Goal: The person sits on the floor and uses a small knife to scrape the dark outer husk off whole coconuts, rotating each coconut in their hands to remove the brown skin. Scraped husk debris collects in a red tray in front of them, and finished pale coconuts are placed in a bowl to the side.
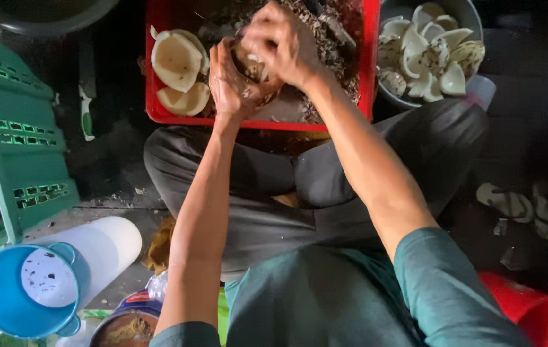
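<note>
Brown coconut piece [250, 64] sits cupped in our left hand [232, 80], fingers curled round it, while our right hand [283, 42] closes over its top, above the red crate [369, 71].

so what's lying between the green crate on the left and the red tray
In the head view, a knife-like tool with a green and white handle lies on the dark floor between the green crate and the red tray.
</note>
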`<move>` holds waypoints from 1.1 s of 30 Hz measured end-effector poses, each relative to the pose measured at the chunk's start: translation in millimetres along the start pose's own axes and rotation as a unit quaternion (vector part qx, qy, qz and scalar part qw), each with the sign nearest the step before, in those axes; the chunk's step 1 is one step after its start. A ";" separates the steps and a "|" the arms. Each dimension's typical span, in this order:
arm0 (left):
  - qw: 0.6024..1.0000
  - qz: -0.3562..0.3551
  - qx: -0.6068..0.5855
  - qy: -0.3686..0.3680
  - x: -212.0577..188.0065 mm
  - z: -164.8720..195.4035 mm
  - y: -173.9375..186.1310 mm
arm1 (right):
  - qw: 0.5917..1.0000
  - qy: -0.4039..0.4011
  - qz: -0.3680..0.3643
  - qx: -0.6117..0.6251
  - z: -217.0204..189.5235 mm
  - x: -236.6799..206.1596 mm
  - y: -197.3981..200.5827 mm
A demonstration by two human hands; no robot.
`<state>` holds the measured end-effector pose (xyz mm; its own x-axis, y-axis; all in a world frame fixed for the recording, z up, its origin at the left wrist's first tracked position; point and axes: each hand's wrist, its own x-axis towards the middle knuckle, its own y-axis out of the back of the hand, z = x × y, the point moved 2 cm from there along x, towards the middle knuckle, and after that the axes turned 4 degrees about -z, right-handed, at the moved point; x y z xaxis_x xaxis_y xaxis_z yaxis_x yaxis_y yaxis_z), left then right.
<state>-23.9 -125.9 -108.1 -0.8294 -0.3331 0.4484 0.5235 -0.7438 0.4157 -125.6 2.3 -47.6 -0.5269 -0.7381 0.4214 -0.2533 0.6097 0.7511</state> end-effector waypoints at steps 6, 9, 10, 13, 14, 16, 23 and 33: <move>0.991 -0.002 -0.126 0.043 -10.3 -26.3 -19.2 | 0.975 0.158 0.117 -0.102 -28.7 -14.4 16.7; 0.991 0.048 -0.115 -0.042 -12.0 -37.2 -19.8 | 0.996 0.027 -0.005 0.088 -25.7 -15.4 13.2; 0.982 0.039 -0.184 -0.006 -12.0 -39.4 -20.5 | 0.997 0.058 0.007 0.052 -24.4 -16.3 12.2; 0.995 -0.012 -0.011 0.099 -12.0 -31.6 -20.7 | 0.998 0.056 0.030 0.025 -9.4 -18.1 5.0; 0.986 -0.036 0.107 0.124 -11.6 -26.0 -20.6 | 0.998 -0.008 0.041 0.052 -0.6 -18.9 3.1; 0.995 0.007 0.095 0.036 -9.5 -11.0 -19.4 | 0.989 -0.063 0.055 0.123 11.1 -25.9 2.0; 0.888 0.042 -0.420 0.185 -12.3 -38.8 -31.2 | 0.990 -0.002 0.053 0.130 0.1 -51.8 2.8; 0.999 0.004 -0.040 0.025 -23.5 -54.1 -42.1 | 0.996 0.053 0.043 0.053 10.1 -27.0 0.0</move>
<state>-37.0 -118.1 -178.9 -0.8348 -0.3667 0.4106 0.5147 -0.7845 0.3459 -119.6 25.1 -64.0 -0.4628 -0.7054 0.5368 -0.2986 0.6943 0.6549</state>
